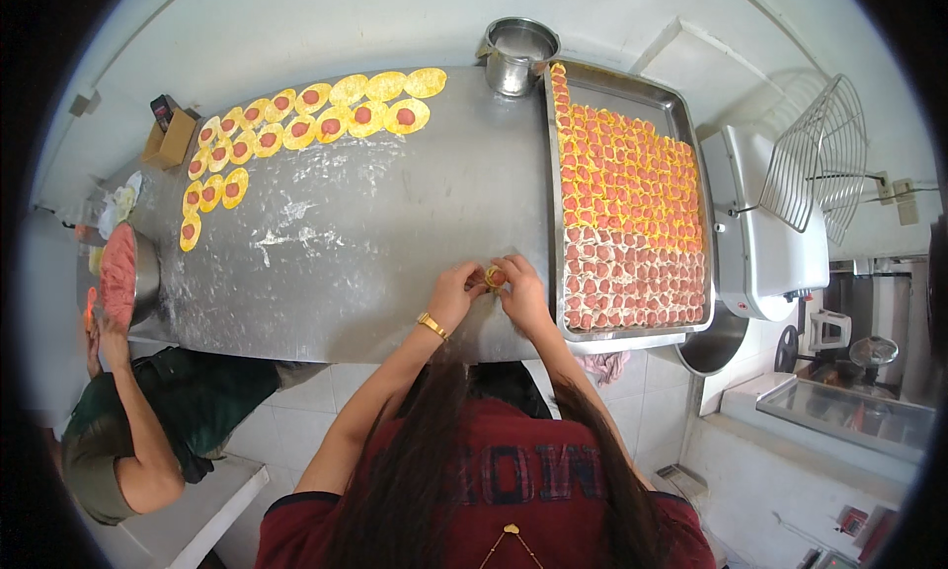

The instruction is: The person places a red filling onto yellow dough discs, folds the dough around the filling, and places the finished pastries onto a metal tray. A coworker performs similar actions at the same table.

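Just above the near part of the steel table (395, 214), my left hand (456, 291) and my right hand (521, 285) meet around a small dumpling (495, 276). It has a yellow wrapper with pink filling showing at the top. The fingers of both hands are closed on it. To the right of my right hand is a large metal tray (555, 263) with rows of open-topped dumplings (632, 194), yellow-edged at the back and paler at the front. Flat yellow wrappers (425, 81) lie at the far left, most with a pink lump of filling on them.
A metal pot (512, 71) stands behind the tray. At the left, another person (138, 441) reaches to a bowl heaped with pink filling (118, 273). A cardboard box (170, 140) sits at the back left. White equipment (760, 214) and a wire rack (815, 159) stand right of the tray.
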Action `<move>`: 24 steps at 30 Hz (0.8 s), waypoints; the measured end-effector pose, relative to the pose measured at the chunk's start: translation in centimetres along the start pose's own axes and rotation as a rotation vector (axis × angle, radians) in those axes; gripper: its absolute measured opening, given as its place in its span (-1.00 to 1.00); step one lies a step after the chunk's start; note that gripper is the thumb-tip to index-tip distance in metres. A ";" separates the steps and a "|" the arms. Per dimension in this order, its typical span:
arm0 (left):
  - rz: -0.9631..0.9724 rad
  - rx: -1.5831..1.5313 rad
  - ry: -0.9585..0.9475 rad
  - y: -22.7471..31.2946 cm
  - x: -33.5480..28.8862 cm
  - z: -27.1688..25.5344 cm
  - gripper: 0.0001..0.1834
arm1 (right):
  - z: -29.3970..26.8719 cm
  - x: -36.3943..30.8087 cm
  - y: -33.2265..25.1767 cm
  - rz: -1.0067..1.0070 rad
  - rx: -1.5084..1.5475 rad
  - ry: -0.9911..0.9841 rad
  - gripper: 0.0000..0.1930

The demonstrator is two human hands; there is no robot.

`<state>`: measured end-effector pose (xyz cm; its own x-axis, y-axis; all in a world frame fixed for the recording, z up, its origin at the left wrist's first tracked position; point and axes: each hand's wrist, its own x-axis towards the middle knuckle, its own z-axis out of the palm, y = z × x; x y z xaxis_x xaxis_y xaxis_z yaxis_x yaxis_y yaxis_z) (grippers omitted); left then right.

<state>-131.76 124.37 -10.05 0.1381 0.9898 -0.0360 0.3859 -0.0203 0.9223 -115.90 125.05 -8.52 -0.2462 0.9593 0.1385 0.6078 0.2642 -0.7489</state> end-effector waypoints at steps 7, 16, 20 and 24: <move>-0.101 0.019 0.121 1.3 -0.1 0.9 -0.77 | -2.5 0.0 0.0 -0.086 -0.170 -0.144 -0.61; -0.227 -0.071 0.156 4.8 1.3 4.6 -0.79 | -20.2 8.9 9.4 0.061 0.219 0.054 -0.72; -0.278 -0.104 0.295 5.8 0.4 5.9 -0.82 | -33.3 18.5 18.7 0.032 0.019 0.416 -0.72; -0.370 0.002 0.398 7.7 -1.4 7.2 -0.85 | -41.0 26.7 27.4 0.174 -0.220 0.348 -0.69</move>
<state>-122.42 121.78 -5.66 -0.3628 0.9080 -0.2096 0.3449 0.3398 0.8750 -74.86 162.01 1.18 0.1201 0.9579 0.2609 0.7733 0.0746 -0.6296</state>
